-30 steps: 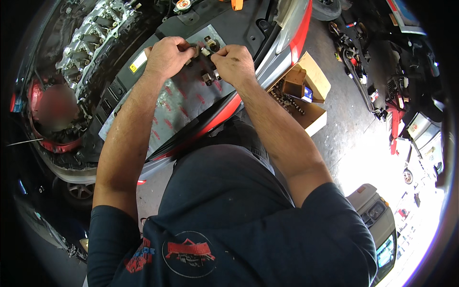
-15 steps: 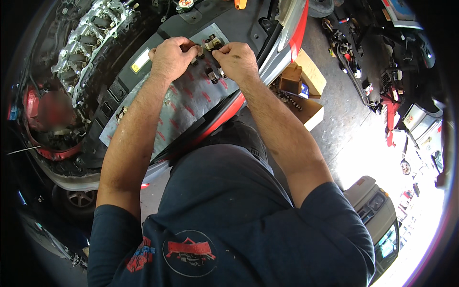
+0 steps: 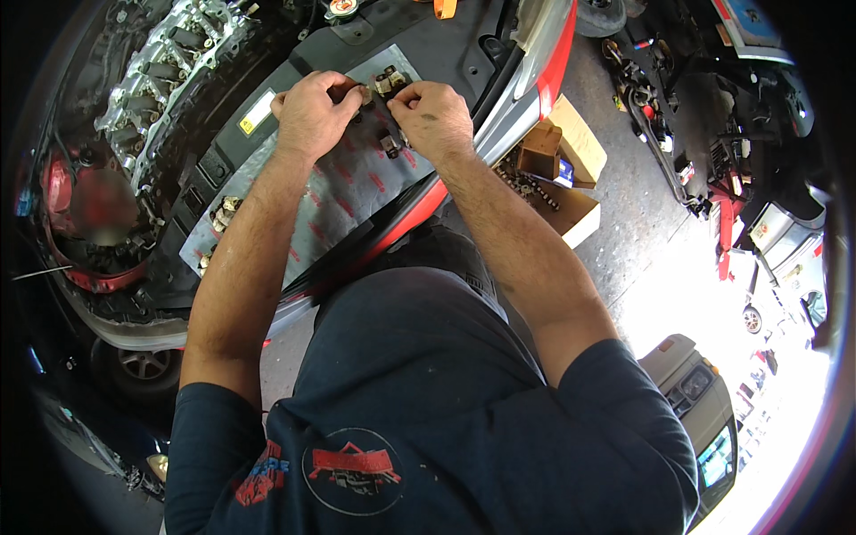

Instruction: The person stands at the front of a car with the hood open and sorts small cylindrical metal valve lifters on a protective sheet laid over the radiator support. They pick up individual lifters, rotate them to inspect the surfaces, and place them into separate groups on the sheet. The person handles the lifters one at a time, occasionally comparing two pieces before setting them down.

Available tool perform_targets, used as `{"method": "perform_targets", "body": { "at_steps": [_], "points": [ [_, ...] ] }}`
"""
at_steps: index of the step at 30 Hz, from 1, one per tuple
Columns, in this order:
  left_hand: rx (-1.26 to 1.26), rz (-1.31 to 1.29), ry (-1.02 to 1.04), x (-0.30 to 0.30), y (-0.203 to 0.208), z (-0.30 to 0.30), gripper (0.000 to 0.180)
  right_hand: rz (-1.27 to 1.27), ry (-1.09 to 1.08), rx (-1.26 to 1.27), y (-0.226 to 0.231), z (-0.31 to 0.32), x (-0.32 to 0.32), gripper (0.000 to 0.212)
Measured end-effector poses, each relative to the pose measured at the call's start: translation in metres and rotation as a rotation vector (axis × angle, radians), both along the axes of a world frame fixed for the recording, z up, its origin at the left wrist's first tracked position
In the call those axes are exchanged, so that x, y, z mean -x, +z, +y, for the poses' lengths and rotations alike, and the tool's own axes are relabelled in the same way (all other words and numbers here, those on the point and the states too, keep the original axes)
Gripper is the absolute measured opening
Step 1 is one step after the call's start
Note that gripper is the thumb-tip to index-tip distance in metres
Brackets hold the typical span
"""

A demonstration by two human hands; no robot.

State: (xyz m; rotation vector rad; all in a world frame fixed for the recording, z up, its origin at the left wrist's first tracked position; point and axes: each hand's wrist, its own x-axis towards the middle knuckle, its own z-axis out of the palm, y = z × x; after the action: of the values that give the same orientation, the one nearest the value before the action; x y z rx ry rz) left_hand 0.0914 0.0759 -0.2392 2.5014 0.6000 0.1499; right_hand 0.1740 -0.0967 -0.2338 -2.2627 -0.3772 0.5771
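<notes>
My left hand (image 3: 314, 120) is closed, thumb and fingers pinching a small metal engine part (image 3: 365, 95) that is mostly hidden. Across from it, my right hand (image 3: 435, 120) has its thumb and index finger pressed together beside a cluster of brass-coloured and black metal parts (image 3: 390, 83). Whatever those right fingertips hold is too small to make out. Just below them another dark metal part (image 3: 390, 146) lies on a grey sheet with red print (image 3: 334, 201). More such parts (image 3: 225, 214) rest at the sheet's left end, partly behind my left forearm.
The sheet covers a black plastic panel (image 3: 241, 169) at the car's front. An exposed silver cylinder head (image 3: 165, 80) stands at upper left. To the right, an open cardboard box (image 3: 580, 214) contains a lobed shaft (image 3: 541, 193). Farther right, a red floor jack (image 3: 726, 223) stands on the floor.
Both hands stay close together over the sheet, the right shifting slightly left. The view has shifted a little, uncovering more of the parts at the sheet's left end.
</notes>
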Motion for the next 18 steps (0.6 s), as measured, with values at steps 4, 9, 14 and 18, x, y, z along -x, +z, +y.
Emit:
{"method": "perform_targets", "body": {
  "at_steps": [4, 9, 14, 18],
  "points": [
    [0.051, -0.079, 0.036, -0.006, 0.0, -0.001, 0.03, -0.012, 0.017, 0.025, 0.002, -0.002, -0.002, 0.021],
    [-0.072, -0.067, -0.028, -0.019, 0.006, -0.006, 0.03, -0.115, 0.05, 0.042, -0.001, -0.001, -0.001, 0.026],
    [-0.173, 0.043, -0.082, -0.035, 0.009, -0.005, 0.027, -0.108, 0.066, 0.044, -0.006, -0.002, -0.001, 0.029],
    [-0.202, 0.084, -0.104, -0.037, 0.009, -0.001, 0.024, -0.132, 0.092, 0.04, -0.008, -0.003, -0.003, 0.028]
  ]
}}
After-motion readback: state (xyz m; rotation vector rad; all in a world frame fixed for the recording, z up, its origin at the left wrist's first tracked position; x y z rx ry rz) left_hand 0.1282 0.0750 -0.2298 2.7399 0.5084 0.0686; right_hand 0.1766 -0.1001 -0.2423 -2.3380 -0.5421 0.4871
